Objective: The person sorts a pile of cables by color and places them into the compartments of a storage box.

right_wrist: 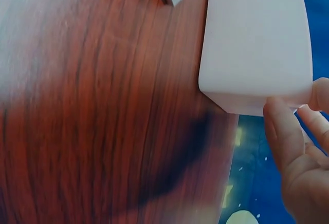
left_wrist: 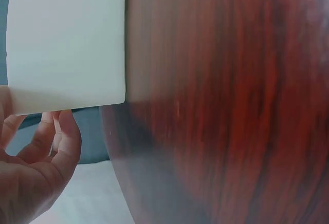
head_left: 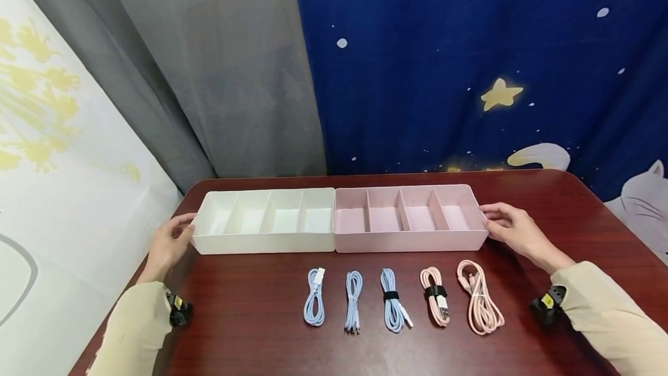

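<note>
A white divided organizer box [head_left: 263, 243] and a pink divided organizer box [head_left: 409, 242] lie end to end across the table, their short sides meeting. Each has several compartments with nothing in them. My left hand [head_left: 169, 242] touches the outer end of the white box, thumb and fingertips against its short wall. At the opposite end, my right hand [head_left: 514, 234] rests its thumb and fingers on the short wall of the pink box. The right wrist view shows the thumb [right_wrist: 284, 129] flat against that wall, with another finger by the rim.
Coiled cables lie in a row before the boxes: a blue one with a white plug [head_left: 314, 303], a plain blue one [head_left: 353, 297], a black-strapped blue one [head_left: 392, 309], a black-strapped pink one [head_left: 432, 283] and a loose pink one [head_left: 485, 309]. Curtains [head_left: 407, 74] hang behind the table.
</note>
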